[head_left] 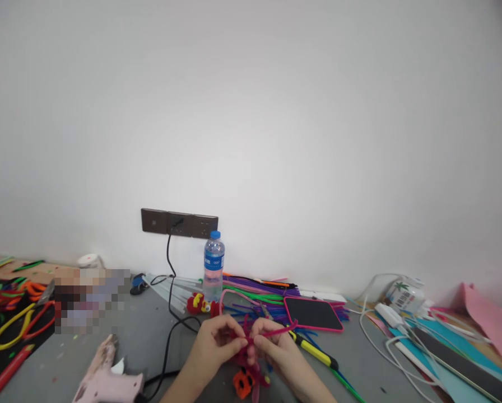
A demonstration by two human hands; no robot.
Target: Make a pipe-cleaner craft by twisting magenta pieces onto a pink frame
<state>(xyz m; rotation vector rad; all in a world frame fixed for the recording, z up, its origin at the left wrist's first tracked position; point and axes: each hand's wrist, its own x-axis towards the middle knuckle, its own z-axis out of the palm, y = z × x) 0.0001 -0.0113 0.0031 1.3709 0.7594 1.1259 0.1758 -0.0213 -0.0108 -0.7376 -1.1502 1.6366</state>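
Observation:
Both hands meet low in the middle of the head view, over the grey table. My left hand [217, 342] pinches a dark pink pipe cleaner [282, 331] between thumb and fingers. From the other side, my right hand [272, 346] grips the same pipe cleaner, and its free end sticks out to the right. Below the fingers is more dark pink fuzzy material, partly hidden by the hands. An orange piece with dark spots [243, 383] sits just under them. Behind the left hand lies a red and yellow fuzzy figure [203, 304].
A water bottle [214, 266] stands by the wall. Several coloured pipe cleaners [251, 294], a phone [314, 313] and a yellow cutter [316, 351] lie behind and right. A pink glue gun [108, 380] and its black cord are at left; white cables [385, 341] tangle at right.

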